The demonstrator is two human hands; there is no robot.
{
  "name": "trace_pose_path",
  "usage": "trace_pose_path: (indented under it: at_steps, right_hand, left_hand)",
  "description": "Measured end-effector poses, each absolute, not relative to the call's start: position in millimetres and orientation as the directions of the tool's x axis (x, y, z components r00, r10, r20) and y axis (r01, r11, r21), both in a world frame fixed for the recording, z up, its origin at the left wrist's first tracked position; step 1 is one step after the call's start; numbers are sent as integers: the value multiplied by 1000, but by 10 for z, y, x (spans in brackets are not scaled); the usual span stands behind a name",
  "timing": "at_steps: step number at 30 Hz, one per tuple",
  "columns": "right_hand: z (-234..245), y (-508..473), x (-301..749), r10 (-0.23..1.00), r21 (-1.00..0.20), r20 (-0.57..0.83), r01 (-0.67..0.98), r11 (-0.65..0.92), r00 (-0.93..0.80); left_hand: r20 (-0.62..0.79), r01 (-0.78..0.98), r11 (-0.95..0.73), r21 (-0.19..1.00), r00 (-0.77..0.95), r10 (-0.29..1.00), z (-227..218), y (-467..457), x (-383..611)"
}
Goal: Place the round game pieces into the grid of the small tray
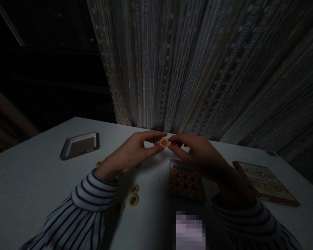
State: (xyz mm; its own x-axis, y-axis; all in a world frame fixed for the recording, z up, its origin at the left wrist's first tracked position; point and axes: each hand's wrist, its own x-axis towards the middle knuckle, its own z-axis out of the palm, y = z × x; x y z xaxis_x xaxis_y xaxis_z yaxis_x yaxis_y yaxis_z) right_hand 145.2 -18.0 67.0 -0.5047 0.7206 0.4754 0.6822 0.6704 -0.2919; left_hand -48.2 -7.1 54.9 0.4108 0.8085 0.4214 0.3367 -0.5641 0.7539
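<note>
Between my two hands, above the white table, a round Chinese chess piece (164, 142) with a red character faces me. The thumb and forefinger of my left hand (138, 147) pinch it from the left. From the right, the fingertips of my right hand (195, 147) close on its other edge. Below my right hand stands a box (175, 163) with rows of red-marked pieces in it. Near my left wrist lie a few loose pieces with dark characters, among them one chess piece (133, 200); my left forearm partly hides others.
An open, shallow metal tray or lid (64, 152) lies on the left of the white table (151, 222). On the right is a flat box or lid with a printed picture (266, 180). A string curtain (159, 69) hangs behind the table's far edge. The light is dim.
</note>
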Motion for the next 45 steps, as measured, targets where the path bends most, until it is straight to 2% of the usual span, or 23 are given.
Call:
trace_pose_path:
  at_steps: [5,16,34,45]
  right_hand:
    - [680,-198,1461,696,-286,527,670,685,-487]
    - [697,-257,1430,640,-290,605,618,731,-473]
    - [648,-221,1429,506,-124,667,589,799,-546]
    - [657,-218,1418,527,-114,637,608,786,-563]
  left_hand:
    - [405,131,-482,866,381,831,554,-73,-483]
    - [320,26,-370,929,448,835,582,-80,-536]
    - [253,-27,-264,964,398,882,631,-123,-447]
    - [210,125,-260,957,317,925,643,-144,-404]
